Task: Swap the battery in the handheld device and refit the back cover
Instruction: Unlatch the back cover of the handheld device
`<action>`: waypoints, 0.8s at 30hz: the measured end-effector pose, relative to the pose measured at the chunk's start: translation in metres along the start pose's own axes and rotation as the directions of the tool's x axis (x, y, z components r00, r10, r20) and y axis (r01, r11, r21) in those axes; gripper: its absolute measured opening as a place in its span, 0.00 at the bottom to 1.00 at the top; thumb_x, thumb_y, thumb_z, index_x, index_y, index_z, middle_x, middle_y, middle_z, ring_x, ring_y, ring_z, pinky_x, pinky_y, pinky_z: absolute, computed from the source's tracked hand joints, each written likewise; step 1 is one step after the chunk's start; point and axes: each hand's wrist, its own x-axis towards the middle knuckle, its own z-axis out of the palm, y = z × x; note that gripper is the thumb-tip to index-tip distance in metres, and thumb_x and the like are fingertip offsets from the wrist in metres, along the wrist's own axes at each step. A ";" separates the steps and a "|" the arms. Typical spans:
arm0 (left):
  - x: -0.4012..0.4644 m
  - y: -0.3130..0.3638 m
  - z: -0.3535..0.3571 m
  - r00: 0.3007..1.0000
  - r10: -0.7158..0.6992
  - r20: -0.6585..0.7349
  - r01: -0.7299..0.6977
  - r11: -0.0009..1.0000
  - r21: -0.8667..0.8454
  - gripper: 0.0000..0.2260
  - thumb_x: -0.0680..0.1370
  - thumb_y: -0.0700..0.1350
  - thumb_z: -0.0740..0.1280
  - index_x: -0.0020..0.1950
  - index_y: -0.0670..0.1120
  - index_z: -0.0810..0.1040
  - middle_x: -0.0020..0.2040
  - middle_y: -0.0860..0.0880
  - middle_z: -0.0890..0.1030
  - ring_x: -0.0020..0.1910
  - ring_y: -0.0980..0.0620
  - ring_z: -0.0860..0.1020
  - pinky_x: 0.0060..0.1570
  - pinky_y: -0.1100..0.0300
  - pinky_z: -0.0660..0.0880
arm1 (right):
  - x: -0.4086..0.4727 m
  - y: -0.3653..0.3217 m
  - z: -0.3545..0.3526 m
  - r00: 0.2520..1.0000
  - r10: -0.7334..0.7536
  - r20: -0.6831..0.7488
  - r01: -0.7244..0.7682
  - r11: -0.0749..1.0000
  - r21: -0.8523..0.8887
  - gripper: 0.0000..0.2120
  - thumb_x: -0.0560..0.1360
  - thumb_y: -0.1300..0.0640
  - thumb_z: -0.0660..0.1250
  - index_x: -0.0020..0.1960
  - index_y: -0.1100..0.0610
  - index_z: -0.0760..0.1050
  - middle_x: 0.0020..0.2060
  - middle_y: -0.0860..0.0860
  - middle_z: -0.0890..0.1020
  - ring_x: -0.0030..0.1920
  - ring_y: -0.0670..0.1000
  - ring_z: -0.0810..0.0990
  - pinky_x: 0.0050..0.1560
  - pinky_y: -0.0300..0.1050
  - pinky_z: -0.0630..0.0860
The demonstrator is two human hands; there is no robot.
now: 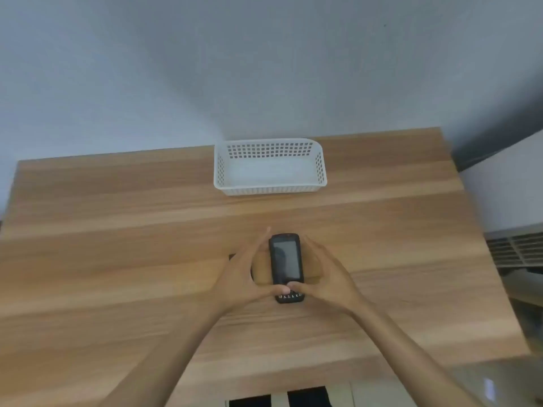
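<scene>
A black handheld device (286,264) with a dark screen and a small keypad at its near end is face up over the middle of the wooden table (117,230). My left hand (246,277) cups its left side and my right hand (326,274) cups its right side. Both thumbs press on the device just above the keypad, and the fingers reach along its sides toward the far end. A small dark object (232,256) peeks out behind my left hand; most of it is hidden. The device's back is not visible.
A white perforated plastic basket (270,189) stands at the far edge of the table, against a grey wall. To the right of the table is a white unit with a vent grille (517,251). The table's near edge runs just below my forearms.
</scene>
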 end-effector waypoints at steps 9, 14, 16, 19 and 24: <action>0.009 -0.019 0.020 0.998 -0.069 -0.011 0.068 0.997 -0.029 0.51 0.62 0.64 0.80 0.80 0.55 0.61 0.76 0.59 0.68 0.72 0.61 0.70 0.70 0.48 0.74 | 0.010 0.013 0.020 0.992 0.116 -0.053 -0.110 0.988 0.110 0.35 0.69 0.57 0.77 0.73 0.46 0.68 0.56 0.48 0.79 0.56 0.47 0.80 0.56 0.40 0.79; 0.006 -0.024 0.030 0.999 -0.037 -0.021 0.036 0.999 -0.022 0.45 0.67 0.58 0.81 0.80 0.55 0.64 0.79 0.61 0.63 0.77 0.61 0.65 0.73 0.48 0.71 | 0.015 0.017 0.033 0.969 0.236 -0.078 -0.222 0.963 0.152 0.26 0.69 0.57 0.77 0.66 0.52 0.77 0.54 0.52 0.82 0.50 0.47 0.82 0.56 0.46 0.80; 0.004 -0.025 0.035 1.000 -0.009 -0.017 0.009 1.000 0.005 0.44 0.70 0.56 0.80 0.81 0.53 0.63 0.82 0.60 0.59 0.80 0.60 0.59 0.77 0.51 0.66 | 0.015 0.017 0.038 0.963 0.253 -0.097 -0.233 0.956 0.178 0.25 0.68 0.59 0.77 0.65 0.53 0.78 0.53 0.52 0.82 0.50 0.47 0.83 0.56 0.46 0.80; 0.003 -0.024 0.040 1.000 -0.006 -0.005 0.006 0.999 -0.032 0.44 0.70 0.54 0.80 0.81 0.51 0.62 0.83 0.57 0.56 0.82 0.59 0.56 0.78 0.58 0.63 | 0.014 0.015 0.043 0.955 0.270 -0.122 -0.244 0.951 0.192 0.27 0.67 0.64 0.77 0.65 0.54 0.78 0.51 0.53 0.81 0.49 0.50 0.82 0.53 0.43 0.81; 0.008 -0.022 0.047 0.999 -0.048 0.012 0.049 0.994 -0.099 0.47 0.69 0.52 0.81 0.82 0.52 0.59 0.82 0.56 0.61 0.81 0.56 0.60 0.77 0.61 0.63 | 0.006 0.003 0.044 0.938 0.297 -0.178 -0.251 0.937 0.241 0.27 0.67 0.66 0.78 0.62 0.50 0.77 0.49 0.50 0.81 0.47 0.46 0.82 0.45 0.28 0.75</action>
